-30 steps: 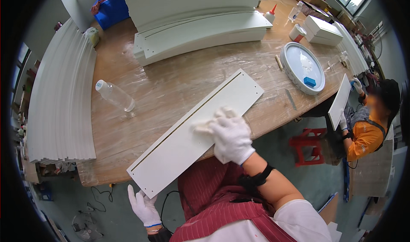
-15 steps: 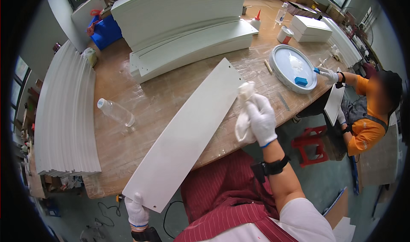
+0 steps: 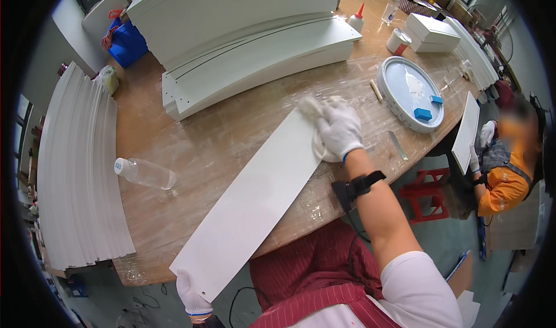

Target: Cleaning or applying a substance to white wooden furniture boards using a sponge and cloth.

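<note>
A long white panel lies slantwise on the wooden table, its near end jutting past the table's front edge. My right hand, in a white glove, presses a white cloth onto the panel's far end. My left hand, also gloved, grips the panel's near end from below the table's edge; most of that hand is hidden by the panel.
A plastic bottle lies on the table left of the panel. Stacks of white boards fill the back, and more curved boards stand at the left. A round white tray holds blue blocks. A person in orange sits at the right.
My right hand has slid the cloth up along the panel from its middle toward its far end. The panel has turned steeper. My left hand stays at the near end.
</note>
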### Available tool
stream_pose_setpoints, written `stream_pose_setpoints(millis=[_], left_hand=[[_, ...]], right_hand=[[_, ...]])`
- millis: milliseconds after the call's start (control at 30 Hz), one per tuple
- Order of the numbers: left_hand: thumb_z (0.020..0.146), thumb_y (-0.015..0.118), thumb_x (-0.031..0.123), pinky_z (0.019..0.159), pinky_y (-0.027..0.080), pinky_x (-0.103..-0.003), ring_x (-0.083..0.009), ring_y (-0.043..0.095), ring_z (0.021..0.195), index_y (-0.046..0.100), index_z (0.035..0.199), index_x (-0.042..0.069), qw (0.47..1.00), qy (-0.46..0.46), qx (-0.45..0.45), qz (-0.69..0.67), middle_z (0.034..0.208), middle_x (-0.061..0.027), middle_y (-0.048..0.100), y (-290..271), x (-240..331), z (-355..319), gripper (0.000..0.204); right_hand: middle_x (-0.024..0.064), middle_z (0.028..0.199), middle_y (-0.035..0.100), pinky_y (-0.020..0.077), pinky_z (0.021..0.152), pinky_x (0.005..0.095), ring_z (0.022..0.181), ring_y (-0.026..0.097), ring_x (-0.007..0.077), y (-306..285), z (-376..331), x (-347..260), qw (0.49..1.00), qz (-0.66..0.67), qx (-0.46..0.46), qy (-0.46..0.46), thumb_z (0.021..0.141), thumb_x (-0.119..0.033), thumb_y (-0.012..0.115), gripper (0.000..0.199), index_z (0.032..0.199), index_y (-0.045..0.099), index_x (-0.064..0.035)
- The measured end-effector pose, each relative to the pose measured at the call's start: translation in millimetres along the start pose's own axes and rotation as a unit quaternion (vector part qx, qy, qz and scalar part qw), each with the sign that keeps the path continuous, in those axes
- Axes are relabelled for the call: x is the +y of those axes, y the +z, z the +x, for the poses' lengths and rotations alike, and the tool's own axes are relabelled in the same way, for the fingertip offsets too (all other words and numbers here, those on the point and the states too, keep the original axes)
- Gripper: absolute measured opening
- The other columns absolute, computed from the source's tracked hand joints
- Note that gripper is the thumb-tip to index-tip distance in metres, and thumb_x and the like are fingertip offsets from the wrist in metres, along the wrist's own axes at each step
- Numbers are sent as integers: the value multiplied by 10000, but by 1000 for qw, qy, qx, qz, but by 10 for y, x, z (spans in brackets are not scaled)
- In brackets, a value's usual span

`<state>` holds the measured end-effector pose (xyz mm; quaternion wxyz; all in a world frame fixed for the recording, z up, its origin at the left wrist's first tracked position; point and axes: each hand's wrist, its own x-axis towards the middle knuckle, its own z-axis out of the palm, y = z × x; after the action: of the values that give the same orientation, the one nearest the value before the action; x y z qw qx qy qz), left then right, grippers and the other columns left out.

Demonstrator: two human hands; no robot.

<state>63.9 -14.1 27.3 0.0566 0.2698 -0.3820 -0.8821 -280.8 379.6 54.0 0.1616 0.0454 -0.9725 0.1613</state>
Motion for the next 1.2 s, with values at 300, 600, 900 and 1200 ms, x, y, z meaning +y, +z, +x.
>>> stream_pose_setpoints(millis=[300, 600, 900, 1200], left_hand=[[1042, 496, 311, 1058, 477, -493, -322, 538, 1283, 365, 1490, 57, 998, 23, 55, -31, 1441, -133, 500, -92, -97, -19, 531], [1062, 441, 326, 1070, 465, -488, -311, 553, 1273, 397, 1477, 50, 990, 39, 95, -95, 1400, -126, 544, 102, -41, -27, 501], [1002, 253, 692, 1077, 431, -498, -338, 528, 1292, 385, 1495, 74, 972, 34, 26, -230, 1442, -144, 508, 236, -48, 56, 801], [906, 211, 835, 1134, 351, -554, -396, 411, 1396, 302, 1540, 41, 942, 27, -27, -333, 1537, -205, 382, -1, -19, -67, 1021]], right_hand=[[83, 1055, 658, 532, 843, 429, 974, 634, 301, -119, -774, -1341, 950, 142, -41, -274, 787, -123, 613, 382, 1164, 657, -162], [157, 1215, 662, 505, 925, 448, 1097, 615, 361, 114, -236, -235, 993, -5, 12, -120, 898, -227, 633, 228, 1076, 727, -121], [165, 1231, 616, 372, 1088, 511, 1197, 556, 369, 196, -949, -2548, 922, -23, -112, -370, 929, -209, 503, 423, 1325, 570, -74], [98, 1102, 647, 465, 892, 439, 1084, 598, 313, -270, -1709, -2279, 874, 170, -162, -425, 753, -116, 667, 226, 979, 681, -110]])
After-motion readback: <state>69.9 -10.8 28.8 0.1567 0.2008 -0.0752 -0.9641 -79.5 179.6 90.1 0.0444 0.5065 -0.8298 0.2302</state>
